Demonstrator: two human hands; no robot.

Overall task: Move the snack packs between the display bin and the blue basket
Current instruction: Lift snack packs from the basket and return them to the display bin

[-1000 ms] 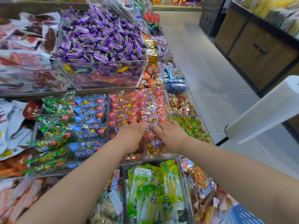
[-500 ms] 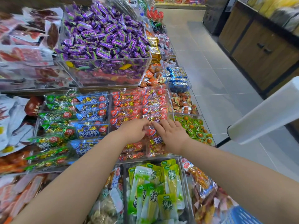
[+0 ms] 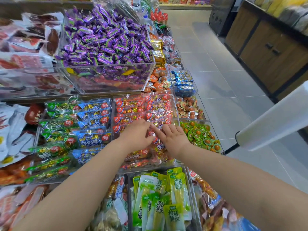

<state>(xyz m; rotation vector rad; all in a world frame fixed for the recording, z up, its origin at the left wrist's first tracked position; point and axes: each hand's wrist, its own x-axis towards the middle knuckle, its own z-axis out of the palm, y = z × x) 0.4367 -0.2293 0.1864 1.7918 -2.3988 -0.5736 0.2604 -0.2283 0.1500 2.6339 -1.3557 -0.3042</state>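
Observation:
Red snack packs (image 3: 143, 110) fill a clear display bin (image 3: 177, 114) in the middle of the shelf. Both my hands are in this bin, side by side on top of the packs. My left hand (image 3: 135, 135) has its fingers curled down and pinches one red pack near the middle of the bin. Beside it, my right hand (image 3: 174, 139) lies with straight fingers pressed on the packs, and its index finger points toward the left hand. Only a sliver of the blue basket (image 3: 247, 222) shows at the bottom right corner.
Blue and green snack packs (image 3: 93, 124) lie in the bin to the left. Purple candies (image 3: 106, 42) are heaped in a clear box behind. Green bamboo-shoot packs (image 3: 160, 197) sit in front, small green-wrapped eggs (image 3: 201, 135) to the right. A white roll (image 3: 273, 120) juts over the tiled aisle.
Both hands have moved a little farther into the bin of red packs. The left hand's fingers have curled onto a pack, and the right index finger has stretched toward it.

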